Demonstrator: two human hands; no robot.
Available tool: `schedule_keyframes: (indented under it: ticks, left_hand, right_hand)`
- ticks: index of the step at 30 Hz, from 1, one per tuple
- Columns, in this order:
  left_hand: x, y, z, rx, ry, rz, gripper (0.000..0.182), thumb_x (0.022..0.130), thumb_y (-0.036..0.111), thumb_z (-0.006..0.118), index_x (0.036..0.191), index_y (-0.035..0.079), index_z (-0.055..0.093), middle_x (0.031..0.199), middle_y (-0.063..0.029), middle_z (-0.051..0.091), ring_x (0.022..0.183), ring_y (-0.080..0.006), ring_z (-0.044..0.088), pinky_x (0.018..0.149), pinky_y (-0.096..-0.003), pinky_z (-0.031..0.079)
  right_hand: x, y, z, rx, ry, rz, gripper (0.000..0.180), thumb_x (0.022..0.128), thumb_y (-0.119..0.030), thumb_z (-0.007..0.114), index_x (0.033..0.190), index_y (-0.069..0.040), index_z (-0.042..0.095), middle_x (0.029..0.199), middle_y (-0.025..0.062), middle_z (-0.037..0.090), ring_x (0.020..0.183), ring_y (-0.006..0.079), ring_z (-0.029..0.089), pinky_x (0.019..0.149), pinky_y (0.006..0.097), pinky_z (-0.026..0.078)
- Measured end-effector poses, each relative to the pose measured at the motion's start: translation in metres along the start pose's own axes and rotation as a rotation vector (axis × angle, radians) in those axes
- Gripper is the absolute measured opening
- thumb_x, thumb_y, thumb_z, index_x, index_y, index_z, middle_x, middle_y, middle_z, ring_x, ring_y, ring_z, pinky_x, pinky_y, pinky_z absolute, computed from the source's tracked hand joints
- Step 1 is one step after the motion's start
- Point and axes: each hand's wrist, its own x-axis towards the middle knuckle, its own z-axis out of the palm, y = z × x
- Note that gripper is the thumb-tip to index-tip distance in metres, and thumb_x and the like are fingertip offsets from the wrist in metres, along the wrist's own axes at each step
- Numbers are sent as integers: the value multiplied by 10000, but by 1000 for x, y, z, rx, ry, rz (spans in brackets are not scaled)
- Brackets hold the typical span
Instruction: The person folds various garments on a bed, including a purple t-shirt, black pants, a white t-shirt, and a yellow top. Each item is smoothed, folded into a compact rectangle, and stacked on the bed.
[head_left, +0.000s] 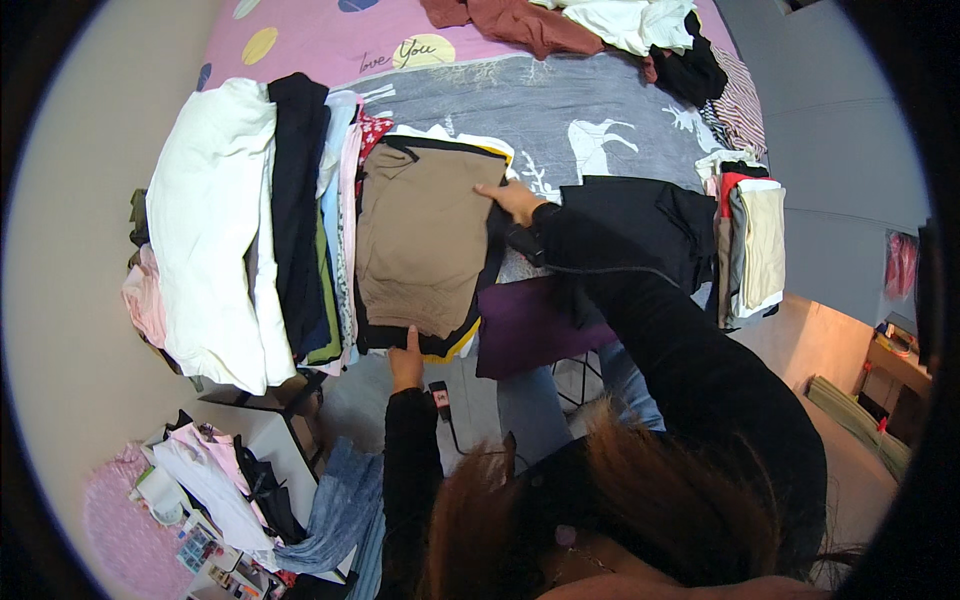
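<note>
A brown folded garment (424, 232) lies on a stack of folded clothes with black, yellow and white edges showing. My left hand (406, 361) touches its lower edge with an extended finger. At the stack's upper right side, my right hand (516, 199) rests with thumb and fingers apart on the brown cloth's edge. Neither hand grips anything plainly. A purple cloth (532, 330) lies right of the stack at the bed's near edge, partly beneath my right sleeve. Beyond that sleeve, a black garment (637, 214) is spread on the grey blanket (517, 97).
White trousers (217, 225) and dark garments (296, 210) lie left of the stack. A narrow folded pile (761, 247) stands at the right. Loose clothes (525, 26) lie at the far edge. More clothes (217, 487) cover a low cabinet at lower left.
</note>
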Motion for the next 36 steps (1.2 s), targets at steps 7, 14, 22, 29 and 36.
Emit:
schedule_keyframes:
  ticks: [7,14,22,29,36]
  left_hand:
    - [66,-59,18,950,-16,659,384,855,176,583,1237,198,546,803,-185,668,754,-365,651,636,-438,502]
    - [17,-45,13,108,325,101,412,770,259,728,896,-102,572,737,-113,590,609,-257,526,590,-401,474]
    - [-90,82,173,-106,-159,680,157,905,96,547,1026,-5,540,933,-74,568,816,-149,550,770,-279,457]
    - [-286,220,454,305,-605,1203,220,841,145,662,993,-3,603,890,-115,622,822,-209,616,755,-313,490]
    - [-380,273,652,739,-462,1560,837,740,423,753,1302,-95,411,1292,-272,491,1203,-376,474,1015,-432,368]
  right_hand:
    - [-26,-6,10,-214,24,-620,289,791,-90,639,1045,46,617,922,119,674,825,185,619,737,356,506]
    - [-60,-43,-136,-364,140,-491,517,826,-102,659,1293,-24,450,1155,121,588,957,188,613,804,315,493]
    - [-263,-4,-512,-112,1128,-526,270,852,-54,560,1117,-10,530,986,120,599,905,204,581,779,308,491]
    - [-366,149,-636,286,1261,206,738,865,-500,616,1190,157,530,1151,176,621,991,251,603,845,332,464]
    - [-359,214,-635,695,753,251,1013,816,-786,378,1307,96,460,1277,171,549,1119,271,550,954,378,414]
